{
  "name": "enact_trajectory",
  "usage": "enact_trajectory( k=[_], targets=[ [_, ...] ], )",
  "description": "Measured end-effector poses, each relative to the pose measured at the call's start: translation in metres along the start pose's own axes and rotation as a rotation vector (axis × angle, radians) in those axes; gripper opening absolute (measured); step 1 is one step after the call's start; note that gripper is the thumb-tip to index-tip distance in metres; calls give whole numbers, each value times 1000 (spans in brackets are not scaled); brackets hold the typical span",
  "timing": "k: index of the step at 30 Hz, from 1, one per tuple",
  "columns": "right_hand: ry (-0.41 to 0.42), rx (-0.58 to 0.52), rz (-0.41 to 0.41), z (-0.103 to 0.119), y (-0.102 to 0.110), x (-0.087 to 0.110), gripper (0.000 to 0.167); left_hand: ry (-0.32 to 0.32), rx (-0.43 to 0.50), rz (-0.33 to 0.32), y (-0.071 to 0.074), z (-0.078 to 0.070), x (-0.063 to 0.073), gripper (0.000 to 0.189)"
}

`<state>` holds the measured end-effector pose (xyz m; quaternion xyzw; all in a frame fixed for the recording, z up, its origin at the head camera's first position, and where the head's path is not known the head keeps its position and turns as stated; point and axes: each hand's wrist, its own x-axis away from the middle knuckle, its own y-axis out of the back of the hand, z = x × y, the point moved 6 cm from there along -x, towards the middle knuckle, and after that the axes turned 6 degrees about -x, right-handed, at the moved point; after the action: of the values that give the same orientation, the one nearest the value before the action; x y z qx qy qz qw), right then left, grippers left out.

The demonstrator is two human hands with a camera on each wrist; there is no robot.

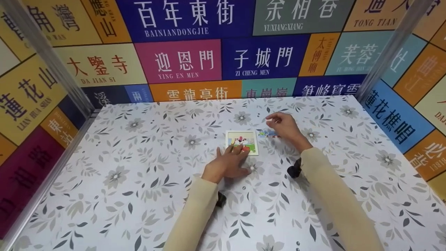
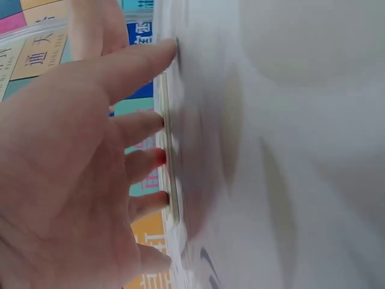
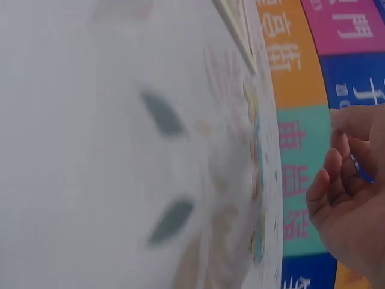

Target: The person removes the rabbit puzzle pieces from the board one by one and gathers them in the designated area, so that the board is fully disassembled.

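Observation:
A small square white-framed picture board (image 1: 258, 143) lies flat near the table's middle, showing a cartoon figure on green. My left hand (image 1: 228, 164) lies over its lower left part, fingers spread and fingertips on the board. In the left wrist view, the left fingertips (image 2: 157, 158) meet the board's edge-on frame (image 2: 169, 180). To the right of the board lie small colourful flat pieces (image 1: 268, 134). Above and beside them, my right hand (image 1: 286, 128) is raised with loosely curled fingers. No thing shows between its fingertips in the right wrist view.
A white table covering (image 1: 156, 195) with grey flowers and leaves spreads around both hands. Panels with colourful signs (image 1: 177, 61) stand behind and at both sides. Clear upright strips (image 1: 390, 52) mark the corners. Black wrist devices (image 1: 294, 168) sit under the sleeves.

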<state>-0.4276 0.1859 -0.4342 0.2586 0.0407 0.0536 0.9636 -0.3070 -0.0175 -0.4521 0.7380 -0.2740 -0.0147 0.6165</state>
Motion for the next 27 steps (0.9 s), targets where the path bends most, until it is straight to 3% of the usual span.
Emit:
enact_trajectory(
  k=[4,13,18,27],
  targets=[
    [37,-2,61,17,-24,-1,29,11,-1,7,0,-2,0,76],
    [-30,-23,208,27,-69,0,27,1,6,2,-2,-1,-3,78],
    [9,-34,246,31,-83,-2,27,-6,2,-2,-1,-1,-3,77],
    [-29,-33,308,23,-100,-8,25,-12,41,-6,-1,1,-2,78]
  ],
)
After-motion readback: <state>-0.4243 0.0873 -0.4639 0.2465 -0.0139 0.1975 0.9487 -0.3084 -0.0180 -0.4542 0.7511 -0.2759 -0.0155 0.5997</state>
